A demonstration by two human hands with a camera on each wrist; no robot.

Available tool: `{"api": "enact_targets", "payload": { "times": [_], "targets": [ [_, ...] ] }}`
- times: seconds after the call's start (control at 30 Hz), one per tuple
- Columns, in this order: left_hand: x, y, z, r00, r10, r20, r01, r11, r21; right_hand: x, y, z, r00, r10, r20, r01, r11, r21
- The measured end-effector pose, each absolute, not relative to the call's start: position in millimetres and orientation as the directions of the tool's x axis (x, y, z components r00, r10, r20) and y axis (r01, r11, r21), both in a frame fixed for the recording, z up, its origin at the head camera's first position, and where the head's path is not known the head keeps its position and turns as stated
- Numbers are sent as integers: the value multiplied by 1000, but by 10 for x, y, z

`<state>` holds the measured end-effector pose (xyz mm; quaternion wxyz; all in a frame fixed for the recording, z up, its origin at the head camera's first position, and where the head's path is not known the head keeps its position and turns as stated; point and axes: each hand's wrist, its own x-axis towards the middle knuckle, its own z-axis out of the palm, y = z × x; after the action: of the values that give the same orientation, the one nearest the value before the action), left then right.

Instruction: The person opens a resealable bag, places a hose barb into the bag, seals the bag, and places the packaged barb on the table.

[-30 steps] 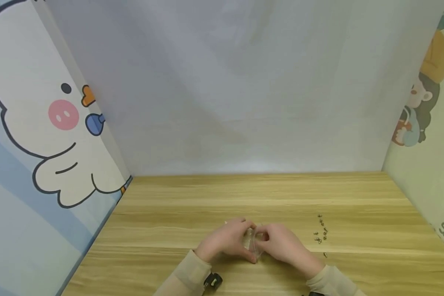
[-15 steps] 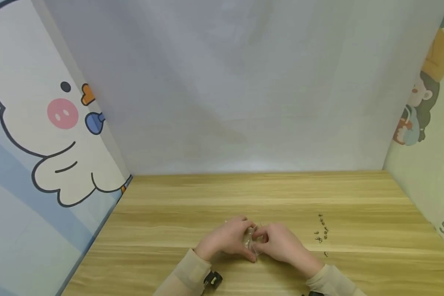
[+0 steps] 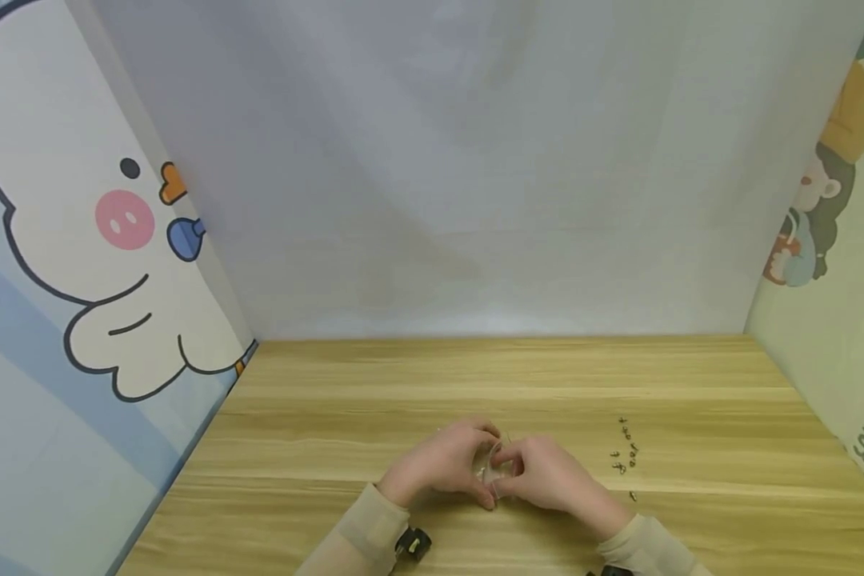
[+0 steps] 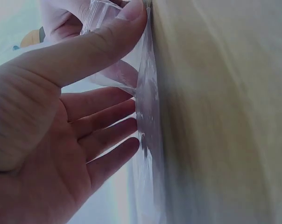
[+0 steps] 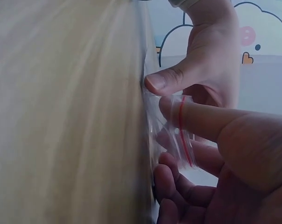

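Note:
A clear plastic zip bag [image 3: 491, 472] lies low on the wood-look table between the two hands. Its red zip line [image 5: 183, 130] shows in the right wrist view. My left hand [image 3: 450, 460] curves around the bag's left side; its thumb holds the plastic and the other fingers touch it, fairly straight, in the left wrist view. My right hand [image 3: 543, 472] has thumb and forefinger at the bag's mouth, the plastic lying over their tips, and its other fingers curled. Small pale shiny bits show inside the bag, too small to name.
Several small dark metal pieces, like screws, [image 3: 626, 448] lie scattered on the table [image 3: 331, 392] to the right of the right hand. A pale curtain [image 3: 439, 200] hangs behind the table, with cartoon-printed panels [image 3: 58, 200] at both sides.
The right thumb and forefinger have shifted slightly at the bag's mouth, and the plastic between the hands has changed shape. The left hand stays almost where it was; the scattered pieces lie still.

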<state>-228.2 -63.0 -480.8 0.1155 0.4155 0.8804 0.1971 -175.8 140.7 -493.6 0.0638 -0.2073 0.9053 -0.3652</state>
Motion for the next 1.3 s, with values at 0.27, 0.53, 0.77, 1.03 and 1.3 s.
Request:
{"api": "enact_targets", "payload": {
  "times": [0.27, 0.53, 0.77, 1.03, 1.3],
  "targets": [
    [-2294, -633, -4849, -648, 758, -78, 660, 609, 440, -1766, 1462, -4924, -894, -448, 25, -332, 624, -707],
    [-2297, -645, -4837, -648, 757, -83, 668, 618, 415, -1800, 1457, -4930, -856, -516, 40, -393, 598, -699],
    [-2292, -649, -4845, -650, 755, -85, 663, 618, 422, -1771, 1480, -4920, -866, -500, 17, -362, 602, -711],
    [-2287, -650, -4860, -664, 745, -68, 651, 620, 438, -1757, 1538, -4850, -881, -473, -19, -317, 621, -717],
    [-2260, -648, -4868, -656, 752, -56, 667, 613, 424, -1767, 1688, -4746, -888, -456, -60, -257, 601, -757]
  ]
}}
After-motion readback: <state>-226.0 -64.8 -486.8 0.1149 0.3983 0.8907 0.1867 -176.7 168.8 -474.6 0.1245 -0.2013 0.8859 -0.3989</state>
